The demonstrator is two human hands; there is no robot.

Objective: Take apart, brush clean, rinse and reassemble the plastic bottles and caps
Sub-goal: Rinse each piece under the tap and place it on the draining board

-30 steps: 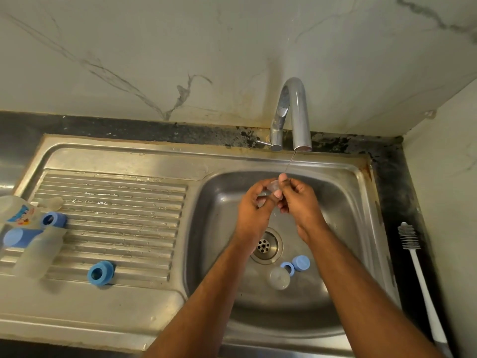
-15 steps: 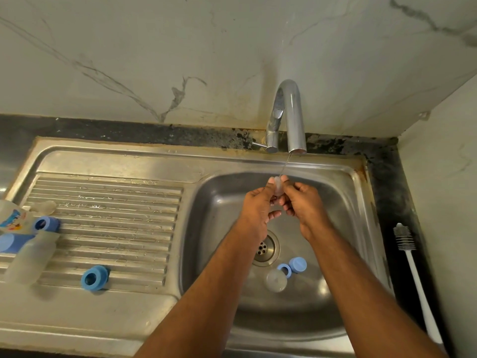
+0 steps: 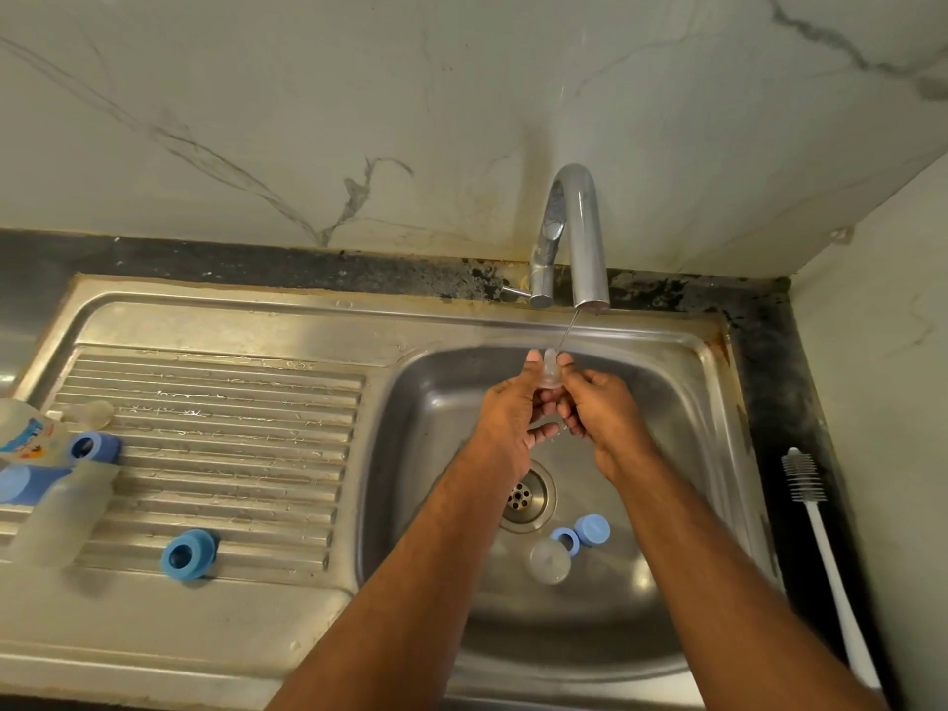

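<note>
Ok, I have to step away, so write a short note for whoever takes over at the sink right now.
Left hand and right hand together pinch a small clear teat under the thin tap stream.
In the basin: two blue rings and a clear cap.
On the drainboard: bottles, a blue collar.
Brush lies right of the sink.
Done: parts apart. Left: finish rinsing, reassemble.

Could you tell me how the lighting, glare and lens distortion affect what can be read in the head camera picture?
Head view: soft, dim light; glare patches on the stainless steel sink basin; wide-angle bending curves the sink rim; the small clear plastic piece, pinched by the left hand and right hand, is hard to read; the thin water stream barely shows.
</note>
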